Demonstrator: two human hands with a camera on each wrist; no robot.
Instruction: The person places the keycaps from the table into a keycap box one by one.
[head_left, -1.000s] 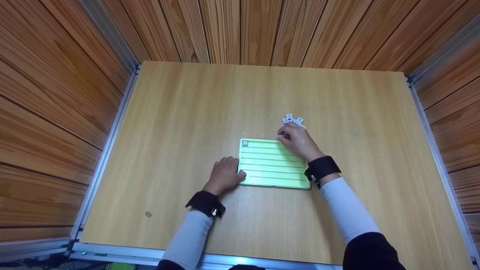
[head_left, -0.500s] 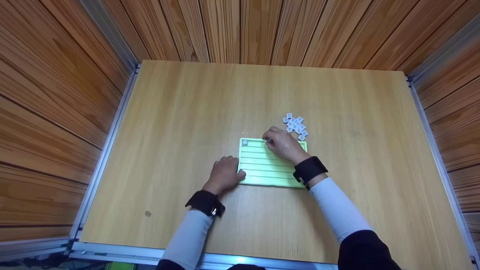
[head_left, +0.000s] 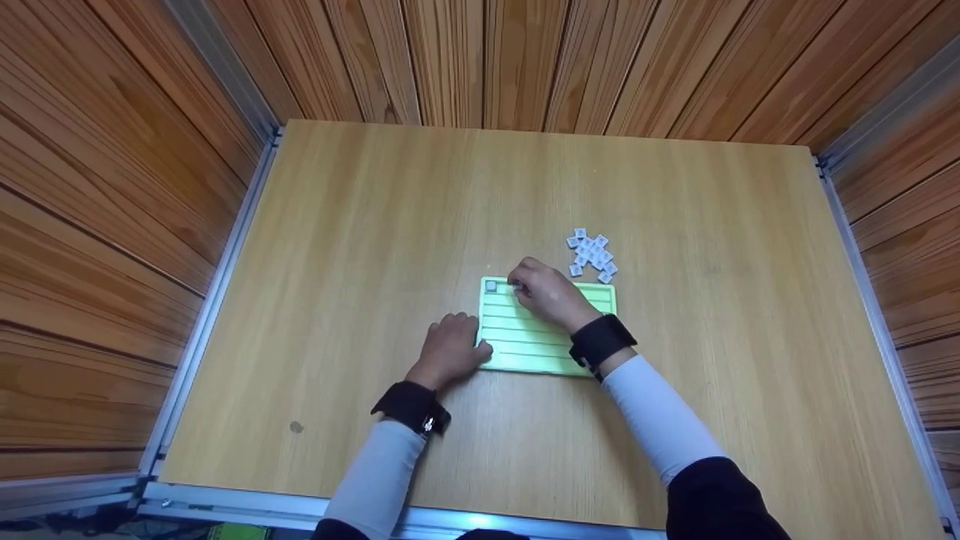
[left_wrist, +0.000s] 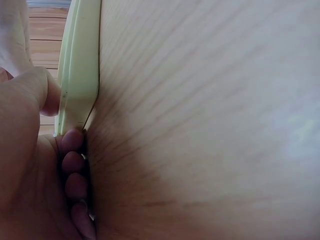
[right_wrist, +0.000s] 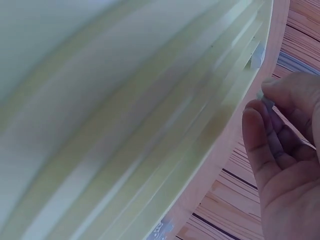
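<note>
A light green ridged board (head_left: 525, 337) lies on the table. At its left edge my left hand (head_left: 448, 349) grips the rim, the thumb on top and the fingers against the side, as the left wrist view shows. Over the board's far row my right hand (head_left: 551, 294) pinches a small tile (right_wrist: 268, 101) between thumb and fingertips. One grey-white tile (head_left: 491, 286) sits in the board's far left corner, just left of the right fingertips. The pinched tile is mostly covered by the fingers in the head view.
Several small white tiles (head_left: 592, 251) with tiny marks lie loose in a cluster beyond the board's far right side. The wooden table (head_left: 375, 217) has metal rails at its sides and front, with plank walls around it.
My right hand has moved left from the loose tiles to the board's far left, carrying a tile and uncovering the cluster. My left hand has stayed in place.
</note>
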